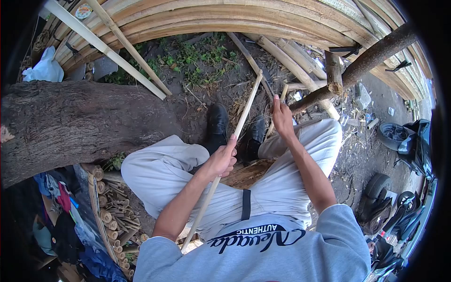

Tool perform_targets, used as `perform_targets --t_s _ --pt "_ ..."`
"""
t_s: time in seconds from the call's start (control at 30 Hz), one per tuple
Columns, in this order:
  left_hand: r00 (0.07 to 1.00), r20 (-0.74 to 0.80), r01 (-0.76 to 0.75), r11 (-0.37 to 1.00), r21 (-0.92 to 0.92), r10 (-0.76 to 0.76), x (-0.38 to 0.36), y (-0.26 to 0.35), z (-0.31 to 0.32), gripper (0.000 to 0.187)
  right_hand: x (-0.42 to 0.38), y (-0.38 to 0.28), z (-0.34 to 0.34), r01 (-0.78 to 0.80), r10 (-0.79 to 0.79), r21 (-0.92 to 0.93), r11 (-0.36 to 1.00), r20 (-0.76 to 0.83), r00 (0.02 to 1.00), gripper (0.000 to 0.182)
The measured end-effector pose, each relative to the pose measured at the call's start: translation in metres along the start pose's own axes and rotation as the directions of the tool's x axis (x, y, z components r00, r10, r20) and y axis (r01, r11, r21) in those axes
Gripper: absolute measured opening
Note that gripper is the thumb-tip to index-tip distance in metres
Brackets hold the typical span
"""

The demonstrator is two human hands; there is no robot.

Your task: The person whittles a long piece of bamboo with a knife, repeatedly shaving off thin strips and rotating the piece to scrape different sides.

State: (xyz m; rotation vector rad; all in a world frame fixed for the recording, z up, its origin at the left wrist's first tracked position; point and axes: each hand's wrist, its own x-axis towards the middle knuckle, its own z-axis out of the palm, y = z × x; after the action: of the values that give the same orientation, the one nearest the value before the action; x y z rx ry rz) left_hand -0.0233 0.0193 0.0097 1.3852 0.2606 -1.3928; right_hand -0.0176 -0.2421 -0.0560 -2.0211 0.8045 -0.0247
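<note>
A long, pale bamboo strip [244, 113] slants from my lap up past my knees, its lower end close to my shirt. My left hand [221, 160] is wrapped round it near the middle. To the right, my right hand [283, 118] is closed, with the index finger stretched along the grip. From its fingertips a narrow dark knife blade [267, 85] points up and left, close to the strip's upper end. The handle is hidden in the fist. My black shoes [217, 126] rest on the ground below.
A thick tree trunk [84, 124] lies at the left. Bundled bamboo slats [225, 16] span the far side. A dark pole [376, 51] slants in from the right. Cut bamboo pieces [109, 225] are stacked lower left; a wheel [393, 134] stands at the right.
</note>
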Motion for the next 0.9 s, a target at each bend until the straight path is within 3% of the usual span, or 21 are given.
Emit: perform_targets --t_s 0.03,0.13,0.17,0.23,0.27,0.33,0.37,0.43,0.6,0.67,0.73,0.77,0.8,0.83,0.9 --pt "1.000 -0.005 -0.013 1.000 0.002 0.013 0.000 0.001 0.000 0.062 -0.011 -0.009 -0.004 0.000 0.000 0.002 1.000 0.001 1.000 0.063" --pt "0.999 0.050 -0.011 1.000 -0.020 0.012 0.002 0.001 -0.003 0.064 -0.038 -0.016 -0.010 0.346 -0.344 -0.124 0.930 0.033 0.938 0.049" --pt "0.999 0.053 -0.009 1.000 -0.015 0.010 0.001 0.002 -0.002 0.064 -0.047 -0.016 -0.011 0.342 -0.341 -0.123 0.932 0.029 0.940 0.049" --pt "0.994 0.111 -0.005 0.999 -0.039 0.009 -0.001 0.004 0.001 0.064 -0.066 -0.023 -0.014 0.657 -0.624 -0.190 0.730 0.208 0.753 0.040" --pt "0.994 0.113 -0.001 0.999 -0.034 0.005 -0.004 0.005 0.002 0.064 -0.071 -0.024 -0.014 0.653 -0.621 -0.190 0.733 0.205 0.757 0.040" --pt "0.987 0.160 -0.008 1.000 -0.030 0.013 -0.008 0.008 0.005 0.063 -0.078 -0.024 -0.014 0.766 -0.720 -0.179 0.617 0.263 0.642 0.034" --pt "0.987 0.162 -0.004 1.000 -0.027 0.009 -0.009 0.007 0.006 0.063 -0.079 -0.025 -0.015 0.763 -0.718 -0.180 0.621 0.261 0.646 0.034" --pt "0.973 0.231 0.010 0.997 -0.075 0.008 -0.011 0.006 0.006 0.062 -0.082 -0.026 -0.016 0.829 -0.783 -0.189 0.525 0.274 0.559 0.035" --pt "0.958 0.286 0.030 0.996 -0.084 -0.005 -0.012 0.005 0.007 0.062 -0.073 -0.021 -0.021 0.860 -0.807 -0.223 0.460 0.299 0.509 0.038" --pt "0.958 0.288 0.028 0.997 -0.077 -0.005 -0.012 0.005 0.008 0.061 -0.062 -0.019 -0.029 0.899 -0.827 -0.268 0.346 0.366 0.427 0.040" --pt "0.968 0.249 0.051 0.997 -0.054 -0.036 -0.012 0.004 0.007 0.062 -0.037 -0.001 -0.036 0.833 -0.793 -0.390 0.392 0.317 0.521 0.041" --pt "0.967 0.251 0.054 0.997 -0.055 -0.038 -0.012 0.002 0.007 0.062 -0.011 0.014 -0.040 0.805 -0.826 -0.426 0.413 0.198 0.528 0.043" --pt "0.964 0.260 0.076 0.995 -0.070 -0.055 -0.012 -0.001 0.006 0.062 0.009 0.024 -0.048 0.583 -0.659 -0.596 0.552 0.117 0.743 0.046" --pt "0.961 0.269 0.097 0.992 -0.083 -0.071 -0.011 -0.003 0.005 0.062 0.032 0.033 -0.056 0.375 -0.486 -0.638 0.672 0.002 0.874 0.049" --pt "0.956 0.281 0.119 0.988 -0.100 -0.086 -0.005 -0.001 0.008 0.062 0.046 0.043 -0.064 0.376 -0.486 -0.621 0.688 -0.009 0.874 0.050"
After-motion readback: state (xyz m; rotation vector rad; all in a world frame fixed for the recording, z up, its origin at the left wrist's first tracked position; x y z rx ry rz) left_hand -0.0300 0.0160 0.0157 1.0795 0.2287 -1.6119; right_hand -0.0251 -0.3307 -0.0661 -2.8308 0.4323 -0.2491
